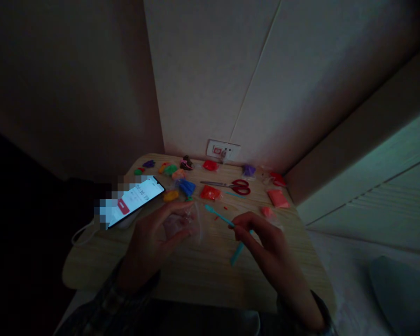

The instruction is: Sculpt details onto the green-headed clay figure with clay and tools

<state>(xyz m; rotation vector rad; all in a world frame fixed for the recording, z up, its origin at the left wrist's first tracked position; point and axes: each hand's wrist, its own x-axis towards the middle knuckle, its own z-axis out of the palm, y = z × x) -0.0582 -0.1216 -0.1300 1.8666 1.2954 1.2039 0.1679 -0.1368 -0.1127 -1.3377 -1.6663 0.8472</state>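
The room is dim. My left hand [154,238] curls its fingers round a clear plastic bag [187,224] lying on the small wooden table [203,275]. My right hand [262,242] pinches a thin teal modelling tool [220,218] whose tip points left toward the bag. A second teal stick [237,253] lies under that hand; whether the fingers also hold it is unclear.
A lit phone [135,200] showing a timer lies at the left with a white cable. Red-handled scissors [236,186] and several coloured clay lumps and small bags sit along the far edge below a wall socket [223,150]. A pink pack [278,198] lies at the right.
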